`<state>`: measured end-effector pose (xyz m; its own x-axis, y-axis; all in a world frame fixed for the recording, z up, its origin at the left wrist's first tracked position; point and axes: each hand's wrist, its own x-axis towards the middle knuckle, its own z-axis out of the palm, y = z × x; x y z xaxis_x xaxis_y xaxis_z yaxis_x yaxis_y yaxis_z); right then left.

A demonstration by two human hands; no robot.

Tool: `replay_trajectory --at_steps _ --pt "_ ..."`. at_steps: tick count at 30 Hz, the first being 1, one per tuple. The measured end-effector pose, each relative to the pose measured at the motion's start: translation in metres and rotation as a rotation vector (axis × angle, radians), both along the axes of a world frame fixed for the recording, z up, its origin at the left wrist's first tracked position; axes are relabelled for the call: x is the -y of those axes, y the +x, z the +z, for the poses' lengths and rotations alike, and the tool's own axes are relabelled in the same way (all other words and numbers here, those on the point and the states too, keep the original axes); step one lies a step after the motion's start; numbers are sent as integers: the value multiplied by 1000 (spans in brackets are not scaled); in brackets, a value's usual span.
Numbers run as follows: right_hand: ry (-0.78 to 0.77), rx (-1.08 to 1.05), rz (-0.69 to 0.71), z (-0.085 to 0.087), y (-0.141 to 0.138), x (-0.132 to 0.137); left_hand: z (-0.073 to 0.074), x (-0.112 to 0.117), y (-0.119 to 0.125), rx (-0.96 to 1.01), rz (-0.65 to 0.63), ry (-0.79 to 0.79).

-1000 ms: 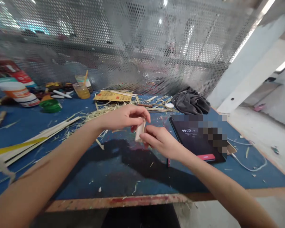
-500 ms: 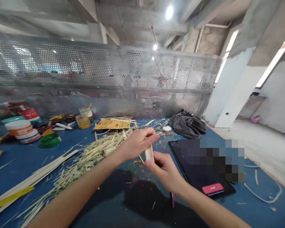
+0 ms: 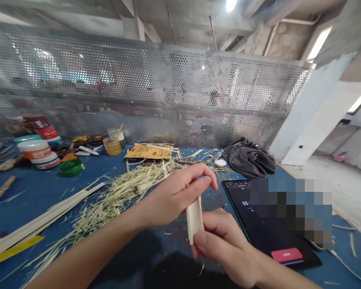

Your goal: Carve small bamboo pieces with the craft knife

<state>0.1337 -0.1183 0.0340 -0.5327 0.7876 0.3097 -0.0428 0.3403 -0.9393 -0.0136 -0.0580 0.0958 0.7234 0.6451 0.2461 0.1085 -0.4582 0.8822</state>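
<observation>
A short, pale piece of split bamboo [image 3: 195, 221] with a hollowed, trough-like face is held nearly upright over the table. My right hand [image 3: 228, 241] grips its lower end, thumb pressed on the front edge and fingers bent behind. At the upper end, my left hand [image 3: 183, 192] is closed around the piece, index and other fingers bent over it; its thumb is hidden. A heap of thin bamboo shavings [image 3: 132, 180] lies just beyond my left forearm. Behind it is a yellow sandpaper sheet [image 3: 147, 152] with strips on top.
A dark tablet [image 3: 261, 224] lies right of my hands, partly pixelated, with a grey cloth [image 3: 248, 158] behind it. Long bamboo strips [image 3: 48, 218] stretch along the left. Paint tubs [image 3: 37, 150], a green lid [image 3: 71, 167] and a cup [image 3: 112, 146] stand farther back, before a perforated metal screen [image 3: 156, 96].
Both hands and the bamboo piece have come lower and nearer to me. More of the hollow face shows, and the left fingers reach farther over the top. The view has shifted left.
</observation>
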Motion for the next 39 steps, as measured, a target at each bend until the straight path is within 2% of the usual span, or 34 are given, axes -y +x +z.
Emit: replay_trajectory --at_steps 2,4,7,12,17,19,21,23,24,25,27,28,29,30,32,34,36,39 --pt "56 3 40 0 0 5 -3 3 3 12 -117 -137" --pt "219 -46 76 -3 -2 8 -5 6 6 9 -235 -250" --pt "430 -103 96 -8 -3 8 -4 10 5 -4 -300 -269" --pt "382 8 110 2 1 5 -1 12 3 49 -296 -372" --pt "589 32 89 7 -2 2 -11 14 10 108 -439 -514" --pt "614 31 91 6 -2 2 -14 16 12 132 -427 -528" --pt "572 41 64 5 1 3 -15 17 13 147 -386 -504" --pt "490 76 -22 7 5 4 -16 14 13 137 -259 -401" --pt "449 101 -84 7 7 4 -16 11 13 125 -146 -298" --pt "417 133 -161 8 9 3 -16 7 11 115 -5 -153" --pt "384 203 -323 10 11 0 -16 -4 7 70 252 239" --pt "372 216 -393 10 12 -2 -15 -10 4 36 309 449" --pt "351 208 -455 10 11 -4 -15 -16 1 -3 288 640" --pt "302 189 -499 10 11 -7 -15 -21 -2 -50 203 786" --pt "119 102 -522 8 10 -12 -17 -31 -7 -147 -31 918" --pt "-85 -27 -458 6 10 -17 -23 -38 -10 -195 -162 925" --pt "-237 -172 -349 6 10 -20 -33 -44 -9 -162 -160 911" --pt "-369 -353 -203 7 10 -21 -46 -49 -6 -32 -135 863"
